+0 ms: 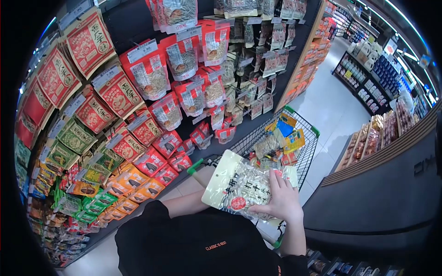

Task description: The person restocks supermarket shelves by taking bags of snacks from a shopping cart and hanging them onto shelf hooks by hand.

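A pale cream bag of seeds (pixel 241 184) with a clear window, dark lettering and a red round mark is tilted in front of my body, above the cart. My right hand (pixel 282 198) lies across its right part with the fingers spread and the thumb stretched out over the front. From the left my other forearm reaches behind the bag; my left hand and its fingers are hidden there. Beneath and beyond the bag is a wire shopping cart (pixel 309 152) with green corners, holding several packets, among them a yellow one (pixel 293 140) and a blue one (pixel 284 129).
Hanging red seed bags (pixel 146 71) and stacked red-and-tan packets (pixel 87 41) fill the shelves on the left. Orange packets (pixel 131 179) sit lower down. A dark curved counter (pixel 382 202) borders the right side. Tiled aisle floor (pixel 322 103) runs ahead past bottle shelves.
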Motion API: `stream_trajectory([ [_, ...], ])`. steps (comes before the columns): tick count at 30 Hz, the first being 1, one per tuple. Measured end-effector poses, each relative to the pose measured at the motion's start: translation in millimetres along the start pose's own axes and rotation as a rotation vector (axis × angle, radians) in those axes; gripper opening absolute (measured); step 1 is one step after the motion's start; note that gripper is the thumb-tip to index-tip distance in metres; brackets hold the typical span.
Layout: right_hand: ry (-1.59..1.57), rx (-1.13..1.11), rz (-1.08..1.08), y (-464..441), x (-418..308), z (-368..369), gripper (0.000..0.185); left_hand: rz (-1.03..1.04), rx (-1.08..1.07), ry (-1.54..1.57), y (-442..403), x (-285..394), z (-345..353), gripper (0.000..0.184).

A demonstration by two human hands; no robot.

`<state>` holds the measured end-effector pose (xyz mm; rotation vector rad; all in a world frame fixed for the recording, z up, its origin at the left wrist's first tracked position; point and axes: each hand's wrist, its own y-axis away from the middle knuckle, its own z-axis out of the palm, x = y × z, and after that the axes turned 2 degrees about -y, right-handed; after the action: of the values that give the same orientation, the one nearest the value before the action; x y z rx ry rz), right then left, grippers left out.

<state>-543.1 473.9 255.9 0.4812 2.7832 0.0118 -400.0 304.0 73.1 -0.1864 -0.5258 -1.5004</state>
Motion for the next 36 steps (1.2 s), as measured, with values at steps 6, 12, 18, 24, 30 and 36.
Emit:
stream_trajectory([
  [6,-0.629,-0.177,0.206,-10.5,84.8,82.6,0.082,-0.036,0.159,-0.097,2.0,-6.1,-13.4,0.057],
  [12,-1.511,0.095,0.174,-8.5,133.7,198.5,0.044,0.165,0.561,-0.488,-21.0,13.2,-5.9,0.06],
  [18,-1.725,0.123,0.333,-7.2,165.3,209.0,0.04,0.131,0.53,-0.536,-56.9,35.9,-29.3,0.061],
  [24,-1.893,0.313,0.499,-36.8,205.0,211.9,0.048,0.195,0.43,-0.472,-114.7,67.8,-36.6,0.063],
  [30,-2.058,0.47,0.474,-107.0,222.4,145.6,0.073,0.358,0.447,-0.431,-175.9,106.8,-50.4,0.061],
  [36,-1.728,0.788,0.266,-179.3,202.2,44.9,0.067,0.337,0.411,-0.129,-255.9,146.0,-56.2,0.057],
])
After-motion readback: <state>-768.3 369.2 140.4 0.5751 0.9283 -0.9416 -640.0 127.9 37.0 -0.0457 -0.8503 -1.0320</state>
